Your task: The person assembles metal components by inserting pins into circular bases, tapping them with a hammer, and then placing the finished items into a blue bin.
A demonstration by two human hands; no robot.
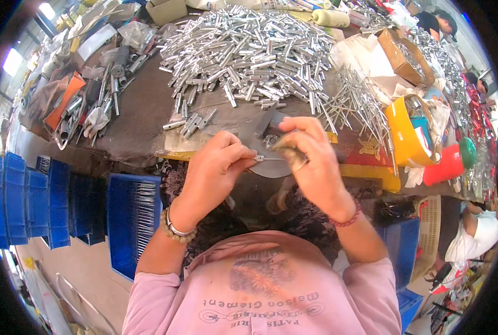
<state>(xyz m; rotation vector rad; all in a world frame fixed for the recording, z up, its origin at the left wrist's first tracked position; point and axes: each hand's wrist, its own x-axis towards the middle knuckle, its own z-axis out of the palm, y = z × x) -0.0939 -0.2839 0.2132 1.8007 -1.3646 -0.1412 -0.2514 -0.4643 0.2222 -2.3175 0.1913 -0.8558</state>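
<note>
With the left hand [215, 167] pinching the small metal tube [259, 158] and the right [314, 156] pinching the thin rod [275, 159], hold both in line

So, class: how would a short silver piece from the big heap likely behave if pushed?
The short silver pieces shine like metal, so are probably stiff. Their roundish, tube-like shape suggests they might roll. Loosely piled, they would likely slide over one another.

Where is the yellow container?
In the head view, the yellow container sits right of the right hand, between the thin metal rods and the red container.
</note>
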